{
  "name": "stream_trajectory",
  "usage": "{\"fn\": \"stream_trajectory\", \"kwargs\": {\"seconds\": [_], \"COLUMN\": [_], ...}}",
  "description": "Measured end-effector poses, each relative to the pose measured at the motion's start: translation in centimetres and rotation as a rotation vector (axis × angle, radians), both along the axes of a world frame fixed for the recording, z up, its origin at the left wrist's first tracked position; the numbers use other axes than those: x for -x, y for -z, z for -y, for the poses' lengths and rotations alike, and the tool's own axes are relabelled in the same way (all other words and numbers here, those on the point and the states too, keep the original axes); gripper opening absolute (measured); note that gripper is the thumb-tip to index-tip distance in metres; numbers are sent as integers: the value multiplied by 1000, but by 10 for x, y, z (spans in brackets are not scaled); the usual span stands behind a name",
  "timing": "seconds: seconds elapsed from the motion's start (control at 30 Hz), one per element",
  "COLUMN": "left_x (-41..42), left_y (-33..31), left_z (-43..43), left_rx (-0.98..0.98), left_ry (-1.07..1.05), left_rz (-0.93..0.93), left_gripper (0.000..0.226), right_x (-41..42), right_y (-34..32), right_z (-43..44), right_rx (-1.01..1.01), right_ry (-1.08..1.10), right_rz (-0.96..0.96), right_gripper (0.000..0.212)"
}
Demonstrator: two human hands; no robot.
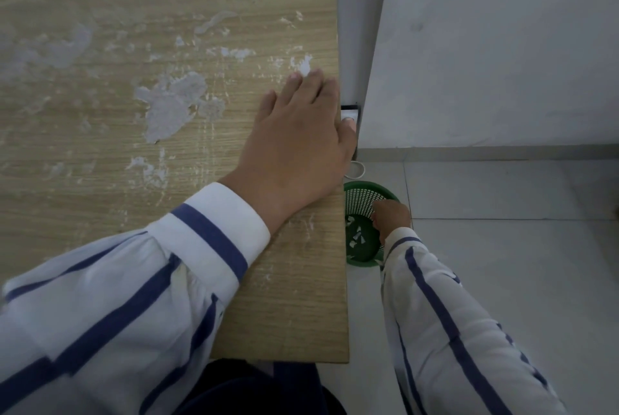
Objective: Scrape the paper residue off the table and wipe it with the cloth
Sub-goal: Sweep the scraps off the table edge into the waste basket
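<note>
— Start close in. What are the hands doing?

— The left hand [301, 133] lies flat on the desk [294, 314], palm down, fingers spread, its outer edge hanging over the right-hand edge. Its grip is loose; it holds nothing I can see. The right hand [391, 217] is off the desk altogether, low down over a green basket [360, 195] on the floor [502, 247]. The fingers curl in, but whether they pinch something or have just let go, I cannot tell.

— And in the basket?

— A few pale scraps [356, 237] lie at the bottom.

— Where is the work that's left?

— The paper residue [170, 103] lies ahead and to the left of the left hand, further up the desk: one big grey patch, smaller flecks [301, 64] just past the fingertips, and a broad smear toward the far left corner. The streaks run mostly away from the person, along the grain.

— Which hand is nearer?

— The left, clearly; its fingertips almost touch the flecks. The right would have to come up and across the edge. I see no scraper or cloth anywhere in view, so I judge scraping is far from done.
</note>
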State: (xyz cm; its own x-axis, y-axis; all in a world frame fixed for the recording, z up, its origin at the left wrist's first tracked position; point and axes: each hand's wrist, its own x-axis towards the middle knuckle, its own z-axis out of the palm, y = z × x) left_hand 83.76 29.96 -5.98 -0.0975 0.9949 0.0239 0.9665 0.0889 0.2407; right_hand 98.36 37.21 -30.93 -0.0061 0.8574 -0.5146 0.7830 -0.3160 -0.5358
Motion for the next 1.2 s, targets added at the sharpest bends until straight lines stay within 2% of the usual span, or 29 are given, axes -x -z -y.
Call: {"fn": "stream_trajectory", "kwargs": {"seconds": [0.2, 0.43, 0.57, 0.67, 0.9, 1.2], "left_x": [-1, -1, 5, 15, 45, 100], "left_y": [-4, -21, -40, -60, -109, -162], "left_z": [2, 10, 25, 37, 65, 110], "left_rx": [12, 74, 189, 223, 151, 55], "left_ry": [-1, 23, -17, -39, -97, -231], "left_rz": [8, 39, 128, 119, 94, 71], "left_gripper": [58, 54, 53, 52, 50, 51], "right_x": [15, 30, 41, 54, 82, 127], "right_y": [-70, -191, -254, -293, -354, -414], "right_z": [13, 37, 51, 70, 105, 117], "right_rx": [-76, -237, -359, -364, -475, -619], "right_ry": [145, 61, -66, -148, -385, -510], "right_rz": [-135, -183, -61, -101, -17, -38], "right_gripper": [31, 31, 31, 25, 31, 34]}}
